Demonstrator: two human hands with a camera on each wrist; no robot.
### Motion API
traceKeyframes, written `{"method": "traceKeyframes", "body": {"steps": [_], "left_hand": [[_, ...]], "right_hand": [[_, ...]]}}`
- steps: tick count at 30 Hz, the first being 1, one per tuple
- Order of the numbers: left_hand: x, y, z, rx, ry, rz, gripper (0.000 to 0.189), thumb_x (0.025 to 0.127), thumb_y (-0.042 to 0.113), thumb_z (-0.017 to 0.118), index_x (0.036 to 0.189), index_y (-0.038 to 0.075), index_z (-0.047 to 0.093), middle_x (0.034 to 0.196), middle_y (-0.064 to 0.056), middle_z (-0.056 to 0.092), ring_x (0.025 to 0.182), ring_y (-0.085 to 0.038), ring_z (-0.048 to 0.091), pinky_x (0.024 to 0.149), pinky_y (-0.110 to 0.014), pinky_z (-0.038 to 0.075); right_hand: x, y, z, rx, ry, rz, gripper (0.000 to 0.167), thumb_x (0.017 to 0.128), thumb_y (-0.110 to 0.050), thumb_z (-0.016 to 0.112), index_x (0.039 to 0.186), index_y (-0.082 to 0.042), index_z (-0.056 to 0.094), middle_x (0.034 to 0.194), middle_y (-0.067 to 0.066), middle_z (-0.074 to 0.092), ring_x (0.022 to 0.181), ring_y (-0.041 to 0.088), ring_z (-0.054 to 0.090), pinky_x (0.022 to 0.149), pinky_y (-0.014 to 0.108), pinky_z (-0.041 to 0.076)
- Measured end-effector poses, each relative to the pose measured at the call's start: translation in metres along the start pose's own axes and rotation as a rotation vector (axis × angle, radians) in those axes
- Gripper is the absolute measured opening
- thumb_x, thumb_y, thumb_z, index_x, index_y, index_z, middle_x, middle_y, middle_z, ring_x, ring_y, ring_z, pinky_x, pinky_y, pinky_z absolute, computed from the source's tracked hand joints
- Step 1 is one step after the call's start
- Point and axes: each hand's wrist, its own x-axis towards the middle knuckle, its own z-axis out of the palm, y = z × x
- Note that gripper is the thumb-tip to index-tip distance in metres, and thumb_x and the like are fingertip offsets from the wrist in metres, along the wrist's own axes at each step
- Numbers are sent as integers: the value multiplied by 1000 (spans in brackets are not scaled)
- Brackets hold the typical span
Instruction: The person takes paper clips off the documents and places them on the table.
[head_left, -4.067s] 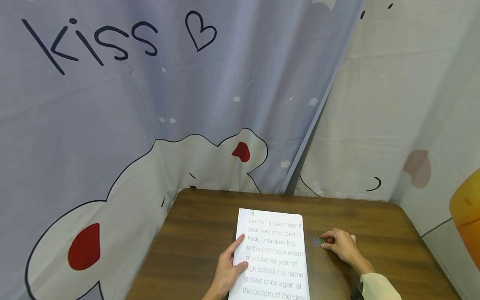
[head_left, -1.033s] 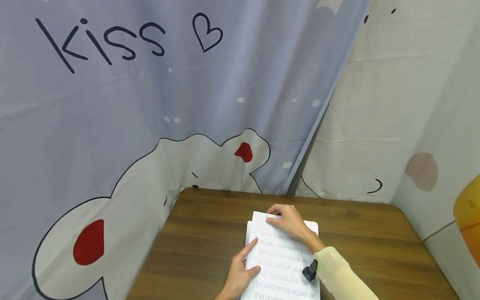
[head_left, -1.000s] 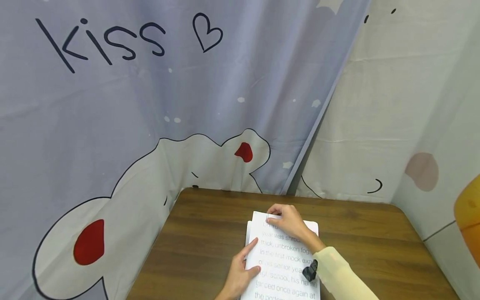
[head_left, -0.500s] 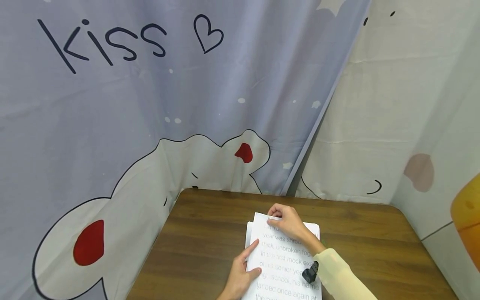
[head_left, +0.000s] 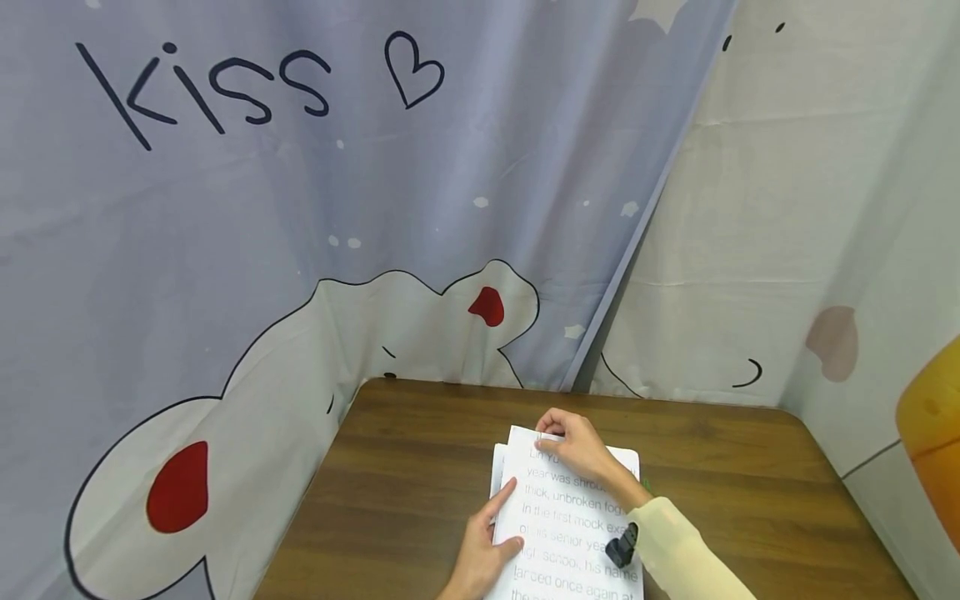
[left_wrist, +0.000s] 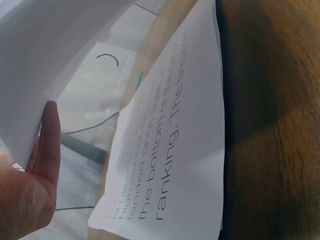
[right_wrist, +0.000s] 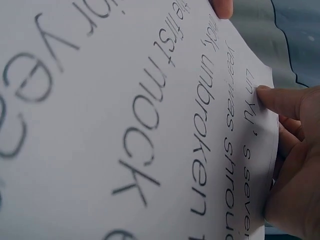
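My left hand [head_left: 480, 550] grips the left edge of a printed sheet of paper [head_left: 555, 517], thumb on the print. At the top edge my right hand [head_left: 576, 442] pinches the same sheet. In the right wrist view the right hand [right_wrist: 292, 140] has its thumb on the printed face and other fingers behind. A thin mark by those fingertips is too small to make out. Below, another printed sheet [left_wrist: 185, 125] lies on the table, while the held sheet [left_wrist: 50, 45] is lifted above it beside my left hand [left_wrist: 37, 185].
Everything rests on a brown wooden table [head_left: 405, 467]. Just right of the papers a small green item [head_left: 647, 483] peeks out by my right forearm. A printed curtain [head_left: 420, 208] hangs behind the table, and a pale one [head_left: 750, 250] on the right.
Since the oldest frame my right hand has gone from small coloured items on the table to the sheet's top edge. The held sheet has shifted right and lifted, uncovering another; lately almost nothing moves.
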Motion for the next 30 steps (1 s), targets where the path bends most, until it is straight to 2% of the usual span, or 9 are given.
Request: {"method": "traceKeyframes", "body": {"steps": [11,14,19,22,30], "left_hand": [[2,1,2,26,9,4,89,81,-18,59,163,9,40,168,-30,32,124,-34,69,93,-33,65],[2,1,2,28,10,15,89,81,-19,59,163,8,39,168,-30,31,125,-34,68,93,-32,65],[0,2,3,13,20,16,89,80,-20,60,163,6,40,168,-30,32,127,-38,66,95,-30,64],[0,2,3,5,28,7,89,80,-20,60,162,7,41,169,-28,31,128,-39,65,95,-29,63],[-1,0,3,33,24,12,89,80,-19,61,162,6,41,169,-29,30,128,-37,65,96,-28,63]], "right_hand": [[4,0,-4,27,0,4,12,93,-8,78,101,-11,69,83,0,71,72,15,64,61,23,54],[5,1,-4,46,-9,5,13,94,-7,76,104,-7,68,83,1,71,71,15,64,60,23,54],[6,1,-4,116,-24,-15,18,96,-5,72,111,2,64,86,12,71,74,17,62,61,21,51],[7,-1,-4,140,-9,-19,17,97,-3,71,110,1,62,87,15,69,74,17,60,61,20,49],[11,2,-9,65,10,-40,12,97,0,70,107,-4,63,83,7,68,72,13,60,62,20,49]]}}
